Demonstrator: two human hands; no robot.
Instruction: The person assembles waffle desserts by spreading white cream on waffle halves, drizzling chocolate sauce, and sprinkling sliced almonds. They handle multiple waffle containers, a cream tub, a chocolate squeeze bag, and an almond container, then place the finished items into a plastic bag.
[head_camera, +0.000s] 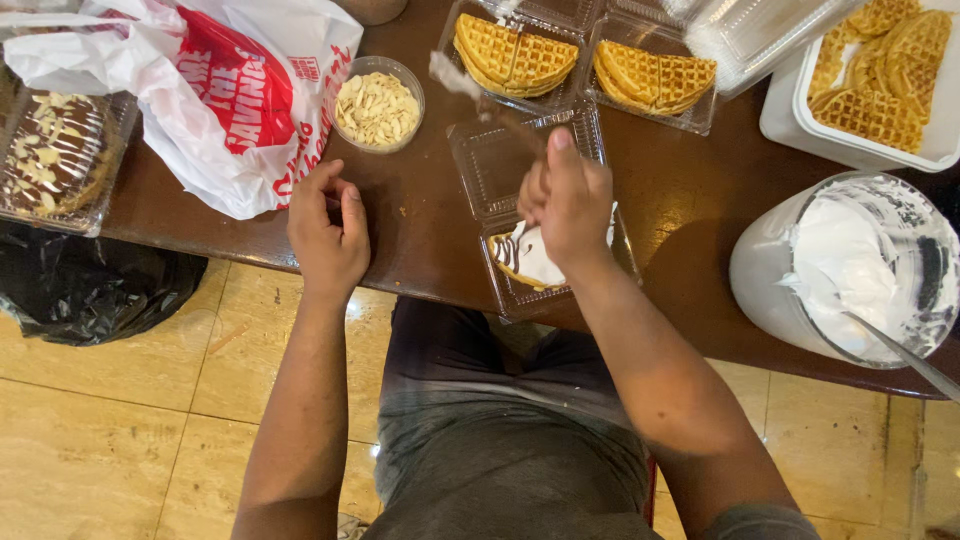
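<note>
My right hand (567, 200) grips the handle of a spoon (462, 84), blurred, raised over an open clear clamshell box (497, 160). Under the hand, in the box's near half, lies a waffle covered in white cream with dark stripes (527, 257). My left hand (327, 232) rests on the brown table (420, 230), fingers curled and holding nothing, just below a small round tub of sliced almonds (377, 104).
Two clamshells with plain waffles (515, 55) (655, 78) sit at the back. A white tray of waffles (880, 85) and a big cream bucket with a spoon (865, 265) are right. A white-and-red plastic bag (215, 95), a topped waffle box (55, 155) and a black bag (90, 285) are left.
</note>
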